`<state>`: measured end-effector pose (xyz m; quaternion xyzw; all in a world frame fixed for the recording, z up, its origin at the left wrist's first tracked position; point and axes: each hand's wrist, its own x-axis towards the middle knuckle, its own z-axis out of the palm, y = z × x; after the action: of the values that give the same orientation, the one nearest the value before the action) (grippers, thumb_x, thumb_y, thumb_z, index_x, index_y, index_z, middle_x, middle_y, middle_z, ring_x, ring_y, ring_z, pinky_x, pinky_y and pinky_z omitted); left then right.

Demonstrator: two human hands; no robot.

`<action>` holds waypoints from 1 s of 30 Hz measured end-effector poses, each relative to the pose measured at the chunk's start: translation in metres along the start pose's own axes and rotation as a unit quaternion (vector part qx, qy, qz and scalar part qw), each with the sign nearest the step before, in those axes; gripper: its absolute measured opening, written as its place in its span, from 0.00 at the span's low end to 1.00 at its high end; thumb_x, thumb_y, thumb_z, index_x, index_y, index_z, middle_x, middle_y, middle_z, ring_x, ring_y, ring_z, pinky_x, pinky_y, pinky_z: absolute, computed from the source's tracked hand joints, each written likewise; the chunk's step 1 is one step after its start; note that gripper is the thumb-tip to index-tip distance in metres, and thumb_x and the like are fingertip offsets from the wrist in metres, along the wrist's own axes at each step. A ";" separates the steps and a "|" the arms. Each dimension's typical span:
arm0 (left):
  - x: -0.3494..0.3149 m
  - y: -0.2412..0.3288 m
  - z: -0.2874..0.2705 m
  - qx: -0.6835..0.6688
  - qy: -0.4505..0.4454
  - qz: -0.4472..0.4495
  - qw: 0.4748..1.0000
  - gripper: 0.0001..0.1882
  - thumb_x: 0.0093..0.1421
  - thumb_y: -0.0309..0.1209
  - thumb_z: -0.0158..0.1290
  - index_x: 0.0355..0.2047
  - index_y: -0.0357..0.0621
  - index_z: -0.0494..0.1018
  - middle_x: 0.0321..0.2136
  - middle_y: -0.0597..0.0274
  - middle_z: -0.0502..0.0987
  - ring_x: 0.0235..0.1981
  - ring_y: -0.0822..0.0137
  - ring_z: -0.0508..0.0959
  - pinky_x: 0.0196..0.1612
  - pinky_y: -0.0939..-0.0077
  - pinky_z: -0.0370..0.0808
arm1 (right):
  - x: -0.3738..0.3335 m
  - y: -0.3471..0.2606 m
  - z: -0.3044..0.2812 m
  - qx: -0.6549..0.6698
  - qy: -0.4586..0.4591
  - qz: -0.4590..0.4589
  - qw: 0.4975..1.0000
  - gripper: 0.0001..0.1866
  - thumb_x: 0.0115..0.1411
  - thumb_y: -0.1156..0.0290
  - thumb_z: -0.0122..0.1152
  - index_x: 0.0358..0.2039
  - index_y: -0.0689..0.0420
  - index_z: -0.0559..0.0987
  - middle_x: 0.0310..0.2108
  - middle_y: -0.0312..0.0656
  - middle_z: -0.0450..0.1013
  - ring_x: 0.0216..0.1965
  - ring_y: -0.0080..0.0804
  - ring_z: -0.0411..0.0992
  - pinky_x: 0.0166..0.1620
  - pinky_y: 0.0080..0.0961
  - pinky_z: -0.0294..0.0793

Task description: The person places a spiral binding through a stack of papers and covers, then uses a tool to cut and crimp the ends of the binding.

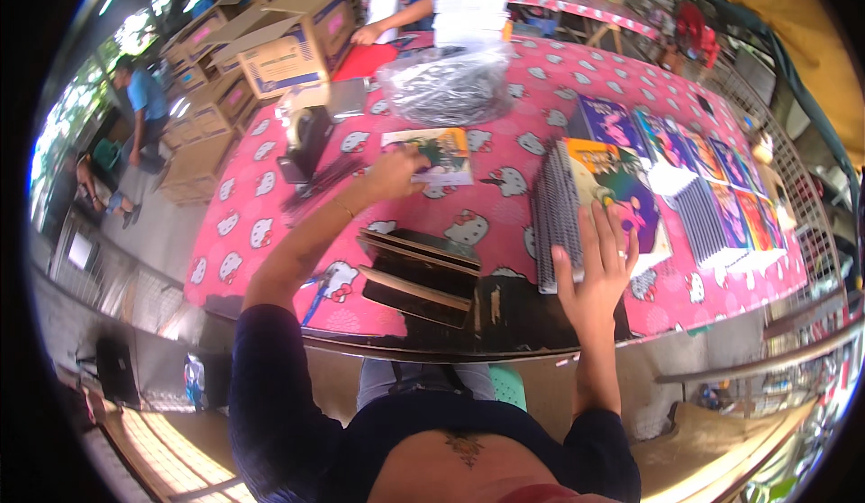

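Observation:
A small notebook (457,163) with a yellow, illustrated cover lies on the pink table, left of its middle. My left hand (396,173) is at its left end, fingers curled in over the cover; the fingertips are partly hidden. To the right stands a stack of spiral-bound notebooks (584,165) with a similar colourful cover on top, its dark coils facing left. My right hand (596,255) rests on the near part of that top cover, fingers outstretched and thumb apart. Between my arms sits a dark wooden holder (419,278) with slots.
A dark tool (309,141), perhaps a tape dispenser, and thin dark strips (323,185) lie left. A blue pen (315,300) is near the front edge. A clear plastic bundle (448,84), more notebook stacks (712,224), cartons (284,60) and a co-worker's arm (396,23) are beyond.

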<state>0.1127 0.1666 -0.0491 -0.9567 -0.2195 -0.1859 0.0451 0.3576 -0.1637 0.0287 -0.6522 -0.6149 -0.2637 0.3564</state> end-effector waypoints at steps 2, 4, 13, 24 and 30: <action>-0.053 -0.026 0.042 0.081 0.039 0.008 0.996 0.17 0.55 0.32 0.58 0.44 0.42 0.77 0.38 0.54 0.78 0.41 0.54 0.80 0.44 0.62 0.79 | 0.001 -0.025 0.007 0.149 0.011 -0.043 0.988 0.24 0.58 0.64 0.65 0.54 0.58 0.78 0.56 0.46 0.73 0.60 0.47 0.68 0.64 0.47 0.57; -0.071 -0.047 0.073 0.153 0.054 0.003 0.987 0.16 0.55 0.28 0.51 0.45 0.42 0.77 0.39 0.56 0.78 0.42 0.57 0.80 0.43 0.64 0.79 | -0.005 -0.051 0.028 0.295 -0.027 -0.076 0.952 0.25 0.56 0.67 0.66 0.54 0.58 0.78 0.56 0.48 0.73 0.59 0.51 0.68 0.62 0.45 0.60; -0.054 -0.018 0.045 0.080 0.051 -0.050 0.994 0.17 0.59 0.35 0.55 0.49 0.52 0.78 0.40 0.67 0.78 0.49 0.64 0.75 0.50 0.69 0.75 | -0.024 -0.065 0.096 0.353 -0.266 -0.058 0.895 0.26 0.57 0.72 0.67 0.57 0.59 0.76 0.52 0.52 0.74 0.54 0.53 0.71 0.57 0.40 0.68; -0.033 0.120 -0.154 -0.035 0.199 0.034 0.979 0.13 0.56 0.29 0.56 0.43 0.47 0.78 0.32 0.64 0.74 0.40 0.65 0.74 0.44 0.65 0.62 | -0.043 -0.028 0.105 0.588 -0.096 0.212 0.775 0.29 0.64 0.77 0.60 0.63 0.65 0.62 0.55 0.47 0.69 0.52 0.32 0.70 0.55 0.28 0.69; -0.042 0.136 -0.161 -0.041 0.193 0.045 0.979 0.14 0.57 0.30 0.56 0.44 0.47 0.77 0.32 0.64 0.74 0.40 0.64 0.74 0.46 0.63 0.61 | -0.064 -0.019 0.110 0.570 -0.099 0.205 0.790 0.19 0.68 0.72 0.57 0.57 0.65 0.68 0.50 0.44 0.72 0.44 0.25 0.73 0.44 0.20 0.76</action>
<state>0.0831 0.0003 0.0833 -0.9126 -0.1560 -0.3738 0.0553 0.3219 -0.1158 -0.0853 -0.4643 -0.5369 0.2797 0.6464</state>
